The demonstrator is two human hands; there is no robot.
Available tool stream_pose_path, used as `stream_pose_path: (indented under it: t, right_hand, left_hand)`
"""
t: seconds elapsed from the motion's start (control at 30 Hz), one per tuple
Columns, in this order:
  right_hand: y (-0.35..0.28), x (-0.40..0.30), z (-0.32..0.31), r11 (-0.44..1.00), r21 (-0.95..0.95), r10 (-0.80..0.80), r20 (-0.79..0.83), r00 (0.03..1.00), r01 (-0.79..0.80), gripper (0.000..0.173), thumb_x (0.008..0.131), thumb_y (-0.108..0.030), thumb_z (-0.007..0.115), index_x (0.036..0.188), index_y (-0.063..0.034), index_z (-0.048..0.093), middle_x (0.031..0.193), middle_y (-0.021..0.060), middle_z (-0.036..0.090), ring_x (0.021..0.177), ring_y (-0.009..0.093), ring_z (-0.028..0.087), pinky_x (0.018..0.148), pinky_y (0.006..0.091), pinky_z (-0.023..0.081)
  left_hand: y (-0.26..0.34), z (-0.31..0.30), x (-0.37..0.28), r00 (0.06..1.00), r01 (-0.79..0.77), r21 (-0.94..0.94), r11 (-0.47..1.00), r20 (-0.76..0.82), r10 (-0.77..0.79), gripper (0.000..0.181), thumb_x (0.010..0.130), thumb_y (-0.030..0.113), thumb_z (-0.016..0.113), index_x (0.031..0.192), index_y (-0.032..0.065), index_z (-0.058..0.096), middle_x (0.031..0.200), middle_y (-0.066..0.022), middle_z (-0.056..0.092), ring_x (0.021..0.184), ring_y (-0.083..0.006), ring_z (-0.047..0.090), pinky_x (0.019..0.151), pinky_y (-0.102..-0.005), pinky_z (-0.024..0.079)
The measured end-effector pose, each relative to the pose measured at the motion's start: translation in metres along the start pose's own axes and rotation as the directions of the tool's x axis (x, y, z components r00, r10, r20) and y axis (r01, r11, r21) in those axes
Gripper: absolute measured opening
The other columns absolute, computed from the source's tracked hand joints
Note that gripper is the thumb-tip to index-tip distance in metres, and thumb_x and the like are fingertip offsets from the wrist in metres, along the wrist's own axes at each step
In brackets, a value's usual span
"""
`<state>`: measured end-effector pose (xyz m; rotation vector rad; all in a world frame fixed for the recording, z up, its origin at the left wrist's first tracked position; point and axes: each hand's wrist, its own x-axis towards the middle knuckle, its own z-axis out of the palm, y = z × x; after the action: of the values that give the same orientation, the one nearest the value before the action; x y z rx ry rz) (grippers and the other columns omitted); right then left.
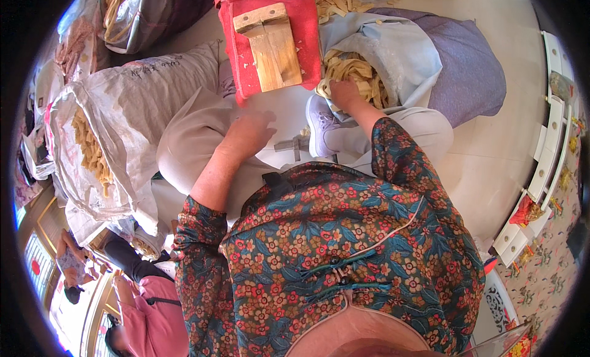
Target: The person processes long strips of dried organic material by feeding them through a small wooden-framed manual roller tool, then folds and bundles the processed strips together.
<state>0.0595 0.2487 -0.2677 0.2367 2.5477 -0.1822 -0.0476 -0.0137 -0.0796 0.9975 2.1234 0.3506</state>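
My right hand [345,93] reaches into the mouth of a pale bag [415,45] full of long, flat yellow strips [352,71]. Its fingers are among the strips, so their grip is partly hidden. Slightly blurred, my left hand [251,132] hangs above my left knee with its fingers apart and nothing visible in them. Ahead of me lies a wooden board [274,52] with a crosspiece [260,18] fixed by two round fastenings at its far end. The board rests on a red cloth [235,75] dotted with small pale scraps.
To my left leans a white woven sack [152,87] holding short yellow pieces [90,147]. More strips [339,2] are heaped beyond the bag. A metal bracket-like piece [295,145] lies by my shoe [320,126]. Two other people [152,311] are at lower left; white drawers [544,172] stand right.
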Motion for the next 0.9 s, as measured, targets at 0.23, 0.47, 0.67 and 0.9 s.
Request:
stream_pose_path:
  t: [0.23,0.47,0.67,0.9]
  right_hand:
    - [0.059,-0.027,-0.072,0.918,0.381,0.173,-0.124,0.977,-0.114,0.018,0.082,-0.014,0.054,0.094,-0.0028,0.062,0.089,0.0185,0.067,0.083,0.031,0.065,0.070,0.0366,0.050]
    - [0.094,-0.099,-0.163,-0.633,0.773,0.248,0.154,0.956,0.040,0.026,0.094,-0.026,0.052,0.089,0.0000,0.054,0.054,-0.0049,0.035,0.044,0.004,0.026,0.040,0.0222,0.024]
    - [0.074,-0.188,-0.266,-0.709,0.611,0.187,-0.318,0.929,0.352,0.026,0.095,-0.024,0.050,0.092,0.0021,0.052,0.052,-0.0077,0.031,0.043,0.004,0.026,0.041,0.0196,0.022]
    - [0.028,-0.256,-0.311,-0.718,0.542,0.118,-0.524,0.843,0.437,0.034,0.097,-0.035,0.043,0.093,-0.0030,0.054,0.051,-0.0070,0.032,0.041,0.005,0.028,0.042,0.0210,0.024]
  left_hand:
    - [0.005,-0.003,0.005,0.995,-0.072,-0.018,0.997,-0.066,0.071,0.026,0.082,0.019,0.060,0.105,0.0079,0.061,0.093,-0.0186,0.064,0.089,-0.0357,0.061,0.078,-0.0438,0.048]
    - [0.007,-0.008,0.010,0.999,-0.025,0.039,0.999,-0.033,0.026,0.025,0.082,0.019,0.059,0.103,0.0056,0.061,0.097,-0.0197,0.064,0.094,-0.0363,0.060,0.081,-0.0427,0.047]
    - [0.018,0.010,0.011,0.988,-0.117,-0.119,0.986,-0.119,0.103,0.026,0.084,0.014,0.059,0.109,0.0068,0.062,0.091,-0.0137,0.067,0.089,-0.0267,0.064,0.080,-0.0347,0.049]
    - [0.114,0.024,0.018,0.917,-0.368,-0.506,0.781,-0.335,0.215,0.054,0.081,0.010,0.064,0.132,0.0097,0.046,0.128,-0.0100,0.050,0.102,-0.0207,0.057,0.086,-0.0316,0.047]
